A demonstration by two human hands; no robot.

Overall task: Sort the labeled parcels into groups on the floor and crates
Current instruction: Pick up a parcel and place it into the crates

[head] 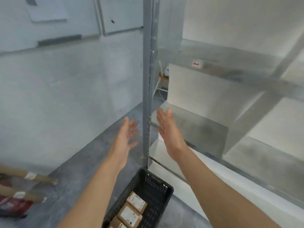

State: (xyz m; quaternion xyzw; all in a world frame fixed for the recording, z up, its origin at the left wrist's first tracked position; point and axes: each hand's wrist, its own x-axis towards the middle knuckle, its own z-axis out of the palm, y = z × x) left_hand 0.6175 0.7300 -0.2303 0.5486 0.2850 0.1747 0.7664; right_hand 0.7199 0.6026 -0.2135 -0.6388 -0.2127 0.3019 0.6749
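A black plastic crate (153,183) stands on the grey floor at the bottom centre. Inside it lie brown labeled parcels (130,214) in a row. At the lower left, two long cardboard tube parcels (32,177) with white labels rest on the floor beside a red parcel (14,205). My left hand (127,134) is stretched forward, fingers spread, holding nothing, just left of a grey metal shelf post. My right hand (167,129) is also open and held flat, reaching toward the lower shelf, right of the post. The picture is blurred by motion.
A metal shelving unit (230,66) fills the right side, with its upright post (147,79) in the middle. A white wall stands at left. Cables (158,81) hang behind the post.
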